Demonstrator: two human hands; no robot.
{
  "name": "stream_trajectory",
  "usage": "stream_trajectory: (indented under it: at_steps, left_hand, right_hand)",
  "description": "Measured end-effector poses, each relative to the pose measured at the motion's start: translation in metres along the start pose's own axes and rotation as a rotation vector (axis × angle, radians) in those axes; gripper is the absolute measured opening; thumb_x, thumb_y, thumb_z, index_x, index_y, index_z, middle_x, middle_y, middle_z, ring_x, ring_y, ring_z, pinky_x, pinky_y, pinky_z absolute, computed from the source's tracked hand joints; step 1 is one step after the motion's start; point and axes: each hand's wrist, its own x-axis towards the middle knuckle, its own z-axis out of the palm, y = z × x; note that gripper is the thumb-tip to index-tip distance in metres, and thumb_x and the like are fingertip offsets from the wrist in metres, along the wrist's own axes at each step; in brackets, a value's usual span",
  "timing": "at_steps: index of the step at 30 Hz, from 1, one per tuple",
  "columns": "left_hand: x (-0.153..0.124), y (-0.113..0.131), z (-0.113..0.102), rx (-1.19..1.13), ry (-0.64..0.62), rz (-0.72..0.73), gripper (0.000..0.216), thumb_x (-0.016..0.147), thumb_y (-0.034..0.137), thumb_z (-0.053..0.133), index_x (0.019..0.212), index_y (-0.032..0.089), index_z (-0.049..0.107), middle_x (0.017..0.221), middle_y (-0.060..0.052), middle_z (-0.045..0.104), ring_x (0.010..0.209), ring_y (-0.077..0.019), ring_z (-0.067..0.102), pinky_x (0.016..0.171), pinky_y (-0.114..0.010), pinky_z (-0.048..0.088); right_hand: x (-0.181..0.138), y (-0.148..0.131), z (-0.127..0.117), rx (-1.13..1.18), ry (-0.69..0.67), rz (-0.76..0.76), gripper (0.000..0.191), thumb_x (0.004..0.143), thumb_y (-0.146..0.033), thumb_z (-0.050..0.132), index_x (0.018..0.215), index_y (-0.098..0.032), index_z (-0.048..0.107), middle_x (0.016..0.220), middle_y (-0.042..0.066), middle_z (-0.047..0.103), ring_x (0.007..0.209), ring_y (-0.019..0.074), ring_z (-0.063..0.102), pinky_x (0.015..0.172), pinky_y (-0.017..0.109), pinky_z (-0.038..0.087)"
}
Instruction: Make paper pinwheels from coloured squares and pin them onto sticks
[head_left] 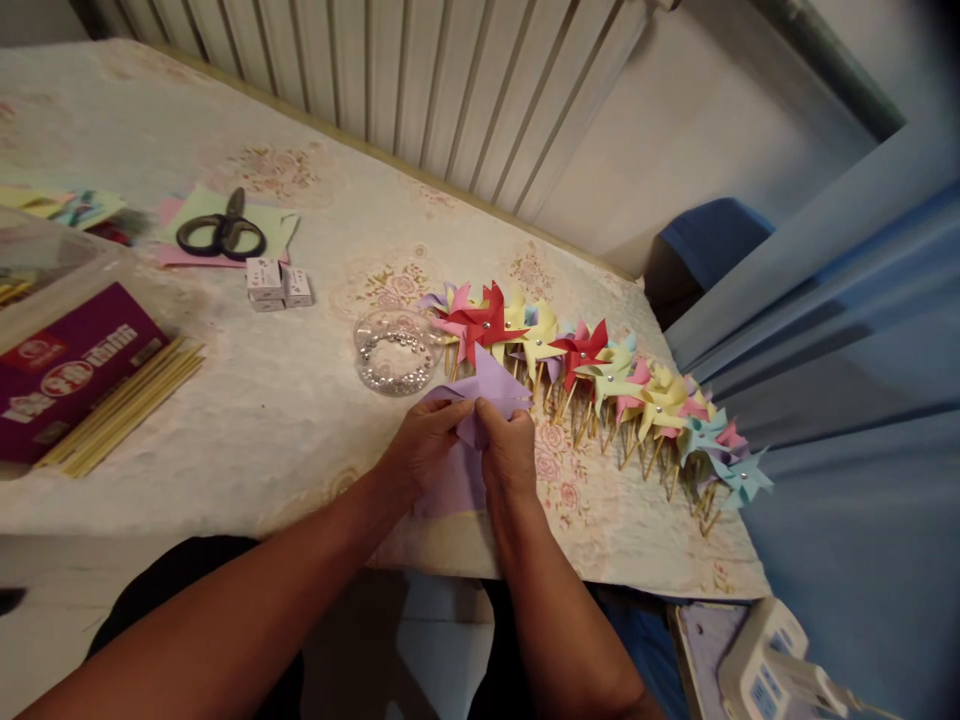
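Between my two hands is a purple paper pinwheel [495,378] with its points partly folded in. My left hand [426,440] pinches its left side between thumb and fingers. On the near right side, my right hand [510,440] grips the same paper, its thumb close to the middle. Under my hands lies a flat purple paper sheet [454,485] at the table's front edge. Just beyond my left hand stands a round clear dish [397,352] of small shiny beads or pins. Finished pinwheels on sticks [585,352] lie in a row behind and right of my hands.
Black-handled scissors [223,235] rest on coloured paper sheets [274,215], with small white boxes [279,284] beside them. At left, a bundle of wooden sticks [124,410] leans by a purple box [82,370]. A radiator [420,90] borders the back; a blue curtain [847,400] hangs right.
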Motion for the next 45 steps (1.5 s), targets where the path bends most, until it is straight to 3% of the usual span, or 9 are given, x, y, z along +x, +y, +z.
stream_trajectory:
  at_steps: [8,15,20,25,30,33,36,41,45]
  left_hand:
    - [0.000,-0.002,-0.002,0.024,0.016,0.007,0.019,0.064,0.028,0.080,0.076,0.015,0.072,0.065,0.001,0.066,0.061,-0.0114,0.060,0.060,-0.023,0.048]
    - [0.002,0.012,-0.002,0.044,0.011,0.071,0.014,0.063,0.026,0.078,0.069,0.016,0.069,0.061,0.002,0.064,0.056,-0.0104,0.057,0.059,-0.023,0.047]
    - [0.003,0.025,-0.003,0.065,0.012,0.125,0.014,0.064,0.024,0.074,0.059,0.018,0.063,0.059,0.003,0.061,0.054,-0.0089,0.051,0.056,-0.022,0.044]
    - [0.004,0.030,-0.004,0.057,0.076,0.130,0.012,0.064,0.022,0.072,0.059,0.018,0.062,0.058,0.003,0.059,0.053,-0.0086,0.048,0.054,-0.022,0.040]
    - [0.004,0.030,-0.005,0.038,0.069,0.114,0.014,0.064,0.021,0.072,0.058,0.018,0.059,0.056,0.003,0.057,0.054,-0.0089,0.049,0.054,-0.022,0.041]
    - [0.003,0.030,-0.005,0.057,0.047,0.116,0.018,0.065,0.021,0.071,0.055,0.018,0.056,0.054,0.004,0.054,0.052,-0.0080,0.047,0.054,-0.022,0.040]
    - [0.002,0.029,-0.005,0.091,0.023,0.123,0.019,0.065,0.022,0.071,0.055,0.018,0.055,0.053,0.005,0.052,0.051,-0.0075,0.046,0.054,-0.021,0.040]
    - [0.002,0.026,-0.003,0.091,0.049,0.110,0.011,0.062,0.023,0.074,0.069,0.017,0.067,0.061,0.002,0.061,0.057,-0.0098,0.054,0.056,-0.022,0.042]
    - [0.002,0.023,-0.003,0.122,0.059,0.118,0.012,0.061,0.022,0.074,0.063,0.017,0.064,0.059,0.003,0.059,0.053,-0.0078,0.050,0.053,-0.021,0.039]
  right_hand:
    - [-0.003,-0.002,0.004,0.039,-0.017,0.012,0.030,0.066,-0.041,0.074,0.075,-0.014,0.064,0.065,-0.003,0.059,0.055,0.0110,0.050,0.052,0.023,0.044]
    - [-0.001,-0.005,-0.002,0.036,-0.090,-0.059,0.032,0.073,-0.047,0.072,0.081,-0.017,0.064,0.067,-0.004,0.058,0.058,0.0109,0.050,0.055,0.023,0.042]
    - [-0.002,-0.006,-0.006,0.056,-0.093,-0.277,0.026,0.087,-0.044,0.062,0.081,-0.019,0.060,0.069,-0.004,0.056,0.062,0.0108,0.051,0.060,0.023,0.043]
    - [-0.006,-0.001,-0.014,-0.046,-0.037,-0.565,0.010,0.088,-0.031,0.063,0.090,-0.021,0.060,0.071,-0.004,0.057,0.060,0.0117,0.055,0.060,0.025,0.045]
    - [-0.006,-0.001,-0.019,-0.361,-0.206,-0.874,0.012,0.091,-0.021,0.056,0.092,-0.023,0.067,0.078,0.001,0.063,0.070,0.0158,0.060,0.067,0.031,0.049]
    - [-0.005,-0.004,-0.018,-0.414,-0.238,-0.956,0.018,0.091,-0.016,0.053,0.093,-0.023,0.070,0.078,0.002,0.064,0.072,0.0165,0.061,0.067,0.031,0.048]
    - [-0.005,-0.005,-0.016,-0.387,-0.214,-0.916,0.014,0.090,-0.018,0.057,0.088,-0.023,0.070,0.073,0.000,0.062,0.069,0.0160,0.060,0.065,0.030,0.047]
    - [-0.004,-0.003,-0.013,-0.320,-0.189,-0.732,0.012,0.090,-0.026,0.061,0.082,-0.022,0.069,0.070,-0.001,0.061,0.066,0.0153,0.058,0.064,0.029,0.046]
    - [-0.003,0.001,-0.010,-0.312,-0.134,-0.590,0.018,0.088,-0.035,0.064,0.077,-0.021,0.066,0.068,-0.001,0.060,0.063,0.0150,0.056,0.061,0.027,0.045]
